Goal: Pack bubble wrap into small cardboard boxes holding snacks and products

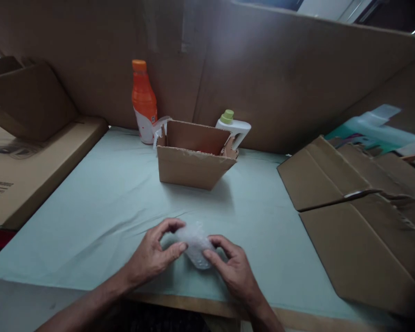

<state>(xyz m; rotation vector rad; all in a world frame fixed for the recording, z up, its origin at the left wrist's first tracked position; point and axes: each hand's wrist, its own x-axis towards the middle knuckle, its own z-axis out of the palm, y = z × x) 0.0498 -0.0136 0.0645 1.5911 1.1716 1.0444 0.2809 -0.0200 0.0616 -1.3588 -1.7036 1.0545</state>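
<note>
Both hands down at the near edge of a pale green cloth point(100, 193) spread over the table, closed from either side on a small bundle wrapped in clear bubble wrap point(195, 244). Left hand point(152, 253) arched over the bundle's left end, thumb and fingertips pinching the wrap, index finger curled over the top. Right hand point(233, 267) against the right end, fingers bent and close together, tips pressing into the wrap (contents blurred through the plastic, not to be told). Bundle resting on the cloth between the two hands, near the front edge, well apart from everything else. Farther back, in the middle, a small open cardboard box point(193, 161), flaps up, tilted slightly. Behind its left corner an orange drink bottle point(144, 103) standing upright with its cap on, just beside the box. Behind its right corner a white jug with a green cap point(233, 127), partly hidden by the box. At right, flattened cardboard sheets point(349, 221) lying over the table's edge. At left, a flat closed carton point(24, 170) beside the cloth. Along the back, a tall cardboard wall point(280, 74).
</note>
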